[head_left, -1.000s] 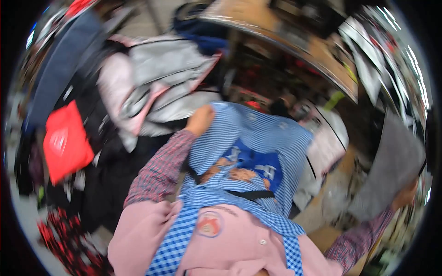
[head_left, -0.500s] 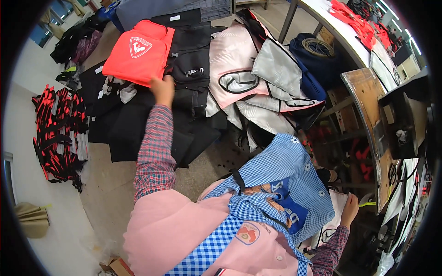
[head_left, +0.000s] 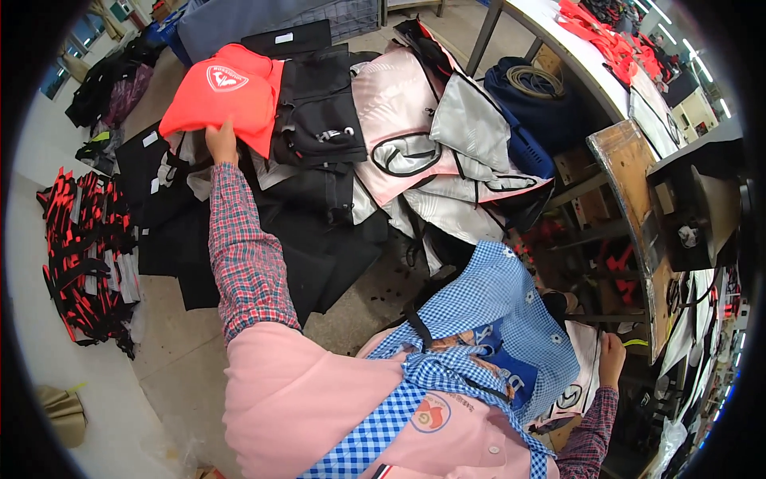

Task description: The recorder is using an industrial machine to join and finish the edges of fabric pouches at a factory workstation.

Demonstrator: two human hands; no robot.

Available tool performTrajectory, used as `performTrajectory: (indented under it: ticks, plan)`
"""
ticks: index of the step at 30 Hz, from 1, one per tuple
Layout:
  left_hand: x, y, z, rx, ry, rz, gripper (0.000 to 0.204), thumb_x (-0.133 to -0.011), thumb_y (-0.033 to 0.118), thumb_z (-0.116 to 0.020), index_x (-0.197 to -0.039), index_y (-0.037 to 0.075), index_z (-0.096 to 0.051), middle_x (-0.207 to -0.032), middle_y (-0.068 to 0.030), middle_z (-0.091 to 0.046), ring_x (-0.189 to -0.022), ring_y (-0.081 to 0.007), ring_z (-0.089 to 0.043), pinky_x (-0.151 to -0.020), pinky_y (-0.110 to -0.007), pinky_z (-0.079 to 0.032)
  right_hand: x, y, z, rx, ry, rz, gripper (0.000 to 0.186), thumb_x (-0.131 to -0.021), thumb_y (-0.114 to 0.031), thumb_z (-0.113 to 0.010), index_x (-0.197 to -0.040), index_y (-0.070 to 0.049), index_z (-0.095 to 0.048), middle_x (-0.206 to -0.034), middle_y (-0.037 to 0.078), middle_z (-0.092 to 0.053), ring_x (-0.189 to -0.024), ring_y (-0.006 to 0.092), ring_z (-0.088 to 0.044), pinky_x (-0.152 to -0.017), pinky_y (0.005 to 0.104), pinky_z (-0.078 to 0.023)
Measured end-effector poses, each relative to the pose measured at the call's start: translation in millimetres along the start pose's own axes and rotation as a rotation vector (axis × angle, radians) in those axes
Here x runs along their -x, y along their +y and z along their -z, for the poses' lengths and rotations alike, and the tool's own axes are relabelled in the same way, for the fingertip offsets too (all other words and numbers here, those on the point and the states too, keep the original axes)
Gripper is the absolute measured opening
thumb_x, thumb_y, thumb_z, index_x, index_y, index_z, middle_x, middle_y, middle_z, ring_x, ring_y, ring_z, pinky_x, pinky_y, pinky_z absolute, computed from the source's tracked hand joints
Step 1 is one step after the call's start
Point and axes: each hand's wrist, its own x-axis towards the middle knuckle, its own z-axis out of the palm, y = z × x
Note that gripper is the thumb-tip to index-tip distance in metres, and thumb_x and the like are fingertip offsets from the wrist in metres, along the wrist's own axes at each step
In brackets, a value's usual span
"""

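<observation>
My left hand (head_left: 221, 145) is closed on the near edge of a bright orange-red fabric piece (head_left: 239, 104) with a white shield-shaped emblem. The piece is limp, and its pointed right corner hangs down. It covers part of the black fabric pieces (head_left: 319, 120) heaped beneath and beside it. Low on the right, my right hand (head_left: 612, 358) grips the edge of a pale pink-and-white fabric piece (head_left: 585, 351) with black trim. My blue checked apron (head_left: 479, 295) hides part of that piece.
Pink and silver panels with black edging (head_left: 435, 120) lie right of the black heap. A bundle of red-and-black strips (head_left: 92, 255) is on the left. A worn wooden board (head_left: 626, 191) and a white-topped table (head_left: 578, 40) stand to the right. A coiled hose (head_left: 535, 81) rests on dark blue cloth.
My left hand has slid left along the orange-red piece's near edge. The piece has shifted and crumpled, its right corner now drooping. My right hand keeps its grip; the whole view has turned slightly.
</observation>
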Motion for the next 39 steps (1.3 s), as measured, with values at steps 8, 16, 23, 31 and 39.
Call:
performTrajectory:
  ticks: [8,16,23,31,39]
  plan:
    - [67,222,-72,0.676,0.004,-0.252,0.004,-0.085,0.002,-0.062,-0.089,0.002,-0.062,-0.087,-0.0007,-0.064,-0.076,-0.0086,-0.060,-0.069,-0.025,-0.048,-54,-182,30,-0.334,0.045,0.288,0.021,-0.089,-0.012,-0.064,-0.106,-0.001,-0.062,-0.098,0.013,-0.063,-0.085,0.0282,-0.064,-0.072,0.0321,-0.050]
    - [151,308,-85,0.741,-0.188,-0.426,0.004,-0.087,0.006,-0.065,-0.089,0.005,-0.062,-0.082,0.0019,-0.060,-0.072,-0.0065,-0.057,-0.067,-0.022,-0.046,-73,-351,25,-0.471,0.198,0.667,0.098,-0.069,-0.018,-0.083,-0.144,0.004,-0.024,-0.146,0.025,-0.033,-0.134,0.0380,-0.036,-0.109,0.0414,-0.033]
    - [196,375,-57,0.874,-0.153,-0.354,0.020,-0.089,0.010,-0.062,-0.106,0.000,-0.062,-0.100,-0.0099,-0.067,-0.091,-0.0179,-0.066,-0.084,-0.033,-0.053,-95,-399,14,-0.646,0.128,0.793,0.112,-0.062,-0.026,-0.087,-0.146,0.003,-0.020,-0.147,0.025,-0.031,-0.136,0.0423,-0.031,-0.112,0.0441,-0.027]
    - [238,406,-90,0.845,-0.478,-0.308,0.016,-0.092,0.011,-0.059,-0.105,0.002,-0.060,-0.100,-0.0056,-0.063,-0.091,-0.0122,-0.060,-0.080,-0.027,-0.049,-56,-382,60,-1.081,-0.118,0.907,0.088,-0.075,-0.012,-0.065,-0.147,0.005,-0.018,-0.146,0.025,-0.031,-0.139,0.0335,-0.031,-0.112,0.0365,-0.025]
    - [288,366,-169,0.743,-0.823,-0.009,0.013,-0.091,0.009,-0.063,-0.102,0.003,-0.062,-0.097,-0.0003,-0.064,-0.087,-0.0074,-0.060,-0.080,-0.024,-0.048,-28,-381,71,-1.032,-0.033,0.330,0.101,-0.069,-0.037,-0.083,-0.139,0.010,-0.027,-0.132,0.029,-0.047,-0.125,0.0383,-0.046,-0.105,0.0386,-0.036]
